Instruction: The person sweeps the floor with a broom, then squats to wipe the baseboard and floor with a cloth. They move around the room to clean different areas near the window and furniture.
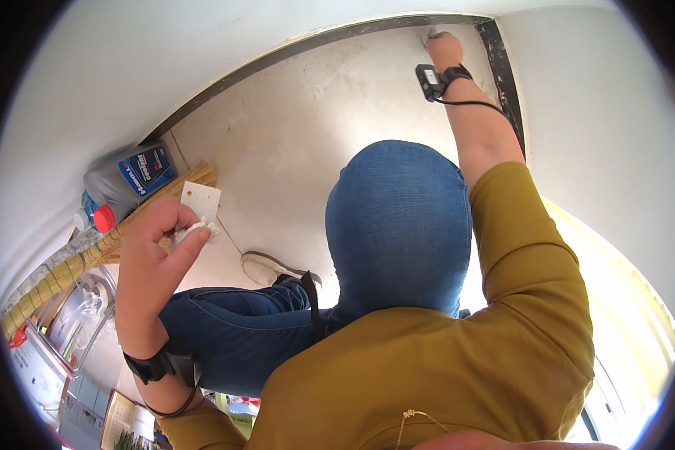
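My left hand (157, 242) pinches a crumpled wad of white tissue (212, 229) between thumb and fingers, raised at the left of the head view. Just past its fingertips shows a flat white piece with a small hole (201, 198); I cannot tell whether the hand touches it. Far ahead, my right hand (446, 49) reaches down to the pale floor (292, 118) close to the corner. Its fingers are curled around a small whitish scrap (429, 37), mostly hidden by the hand. Both forearms wear black straps with cabled devices.
A dark baseboard (326, 38) lines the white walls, and another dark strip (503, 84) runs down the right side. Left of me lie a straw broom (62, 292) and a grey coolant jug (125, 177) with a red cap. My bent knee (399, 225) rises between my arms.
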Demonstrator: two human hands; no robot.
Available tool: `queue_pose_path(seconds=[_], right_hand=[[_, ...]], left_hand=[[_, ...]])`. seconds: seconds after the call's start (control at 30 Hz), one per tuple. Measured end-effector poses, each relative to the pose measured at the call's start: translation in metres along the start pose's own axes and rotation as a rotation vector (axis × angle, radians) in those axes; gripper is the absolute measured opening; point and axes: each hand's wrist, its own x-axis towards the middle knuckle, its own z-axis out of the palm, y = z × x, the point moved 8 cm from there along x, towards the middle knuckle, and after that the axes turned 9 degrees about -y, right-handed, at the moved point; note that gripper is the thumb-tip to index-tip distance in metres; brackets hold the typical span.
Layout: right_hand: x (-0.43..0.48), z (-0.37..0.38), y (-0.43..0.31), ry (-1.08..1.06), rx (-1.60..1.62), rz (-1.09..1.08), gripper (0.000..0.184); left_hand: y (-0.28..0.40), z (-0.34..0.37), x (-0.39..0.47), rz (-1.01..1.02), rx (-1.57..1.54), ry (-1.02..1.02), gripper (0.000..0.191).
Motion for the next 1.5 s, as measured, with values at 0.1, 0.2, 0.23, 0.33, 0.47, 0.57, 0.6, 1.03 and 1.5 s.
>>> queue_pose_path(seconds=[0.1,0.2,0.23,0.33,0.47,0.57,0.6,1.03,1.5], right_hand=[[-0.021,0.03,-0.064,-0.023,-0.054,-0.154,0.025],[-0.079,0.059,-0.125,0.032,-0.081,-0.356,0.03],[-0.096,0.055,-0.135,0.1,-0.043,-0.462,0.03],[-0.102,0.057,-0.147,-0.007,0.03,-0.566,0.021],[-0.073,0.039,-0.115,-0.044,0.029,-0.412,0.016],[-0.083,0.03,-0.112,0.054,0.053,-0.404,0.023],[-0.096,0.042,-0.124,0.003,0.064,-0.439,0.025],[-0.094,0.038,-0.1,-0.011,-0.223,-0.284,0.046],[-0.133,0.058,-0.156,-0.228,-0.074,-0.752,0.036]], left_hand=[[-0.003,0.002,0.009,-0.046,0.024,-0.039,0.014],[0.003,0.008,0.015,-0.036,0.04,-0.061,0.015],[0.006,0.01,0.019,-0.026,0.056,-0.075,0.015],[0.015,0.016,0.03,0.018,0.036,-0.075,0.015],[0.022,0.015,0.036,0.07,0.048,-0.04,0.015],[0.022,0.011,0.033,0.064,0.096,-0.047,0.015],[0.02,0.011,0.034,0.036,0.093,-0.065,0.015],[0.028,0.015,0.04,0.086,0.064,-0.081,0.016],[0.028,0.013,0.033,0.122,0.038,-0.076,0.016]])
